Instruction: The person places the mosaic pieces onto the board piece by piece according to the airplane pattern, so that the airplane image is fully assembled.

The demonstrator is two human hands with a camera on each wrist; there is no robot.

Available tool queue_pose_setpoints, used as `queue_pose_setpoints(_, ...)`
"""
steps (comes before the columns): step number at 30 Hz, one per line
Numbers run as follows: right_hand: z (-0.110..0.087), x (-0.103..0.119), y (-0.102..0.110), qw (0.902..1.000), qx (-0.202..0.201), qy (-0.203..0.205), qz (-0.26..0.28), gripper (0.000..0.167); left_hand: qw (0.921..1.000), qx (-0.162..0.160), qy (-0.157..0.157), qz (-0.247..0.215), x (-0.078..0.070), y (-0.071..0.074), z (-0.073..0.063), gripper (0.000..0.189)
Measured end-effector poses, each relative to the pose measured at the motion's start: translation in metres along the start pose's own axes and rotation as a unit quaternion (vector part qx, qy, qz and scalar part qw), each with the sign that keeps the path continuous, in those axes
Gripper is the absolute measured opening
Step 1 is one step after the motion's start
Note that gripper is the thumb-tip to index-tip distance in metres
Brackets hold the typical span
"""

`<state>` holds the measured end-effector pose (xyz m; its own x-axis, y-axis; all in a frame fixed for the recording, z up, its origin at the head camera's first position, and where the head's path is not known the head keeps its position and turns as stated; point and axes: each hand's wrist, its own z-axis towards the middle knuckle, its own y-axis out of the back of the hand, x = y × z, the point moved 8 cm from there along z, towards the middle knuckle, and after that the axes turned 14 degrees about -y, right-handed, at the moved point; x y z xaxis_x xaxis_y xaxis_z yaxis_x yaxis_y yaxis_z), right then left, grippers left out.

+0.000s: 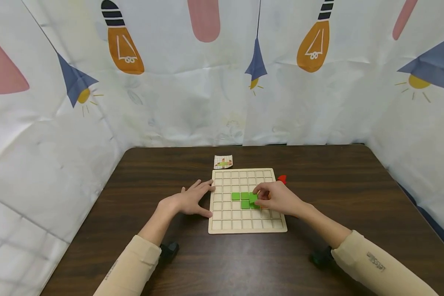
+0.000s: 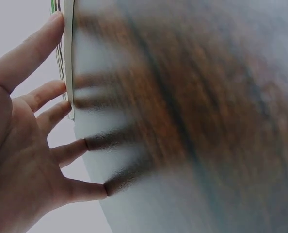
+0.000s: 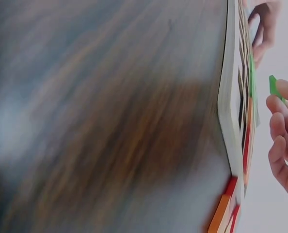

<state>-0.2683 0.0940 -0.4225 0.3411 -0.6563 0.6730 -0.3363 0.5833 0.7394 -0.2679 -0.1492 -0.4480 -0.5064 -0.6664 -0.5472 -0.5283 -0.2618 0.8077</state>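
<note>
Sleeves: two cream sleeves (image 1: 130, 267), one on each arm, come in from the front; the one on the right arm has dark letters on it.
Dark gadgets: a small black thing (image 1: 169, 250) sits under the left wrist, and another (image 1: 321, 258) under the right wrist.
Table: brown wood (image 1: 222, 263) with streaky lines, a bit shiny in front.
Left hand: this hand (image 1: 186, 202) has its fingers spread wide, and the thumb and some fingertips touch the left edge of the board.
Right hand: this hand (image 1: 277, 197) pinches a green square tile (image 3: 273, 86) with its thumb and finger.
Pinched tile: it is up over the board, near the middle, and the right wrist view shows a gap under it.
Board: a pale wooden grid board (image 1: 227, 225) lies flat on the table, between the two hands.
Green tiles: flat green squares (image 1: 236, 196) sit side by side in the grid, in two rows.
Orange piece: a bit of orange (image 1: 263, 206) peeks out under the right hand, on the board.
Red piece: a red one (image 1: 282, 179) is on the table, just beside the board's right edge.
Picture card: a little card (image 1: 217, 161) with a colored grid picture lies just behind the board.
Curtain: white cloth (image 1: 192, 107) hangs behind the table, with orange light bulbs (image 1: 126, 51), blue lamps (image 1: 257, 59) and pink shapes (image 1: 205, 20).
</note>
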Motion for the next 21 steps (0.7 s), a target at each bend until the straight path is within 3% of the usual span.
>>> queue_pose_setpoints(21,0.016,0.028,-0.027,0.9989,0.019,0.017,-0.039,0.022,1.0000,-0.006,-0.002,0.003,0.003,0.001,-0.001,0.087)
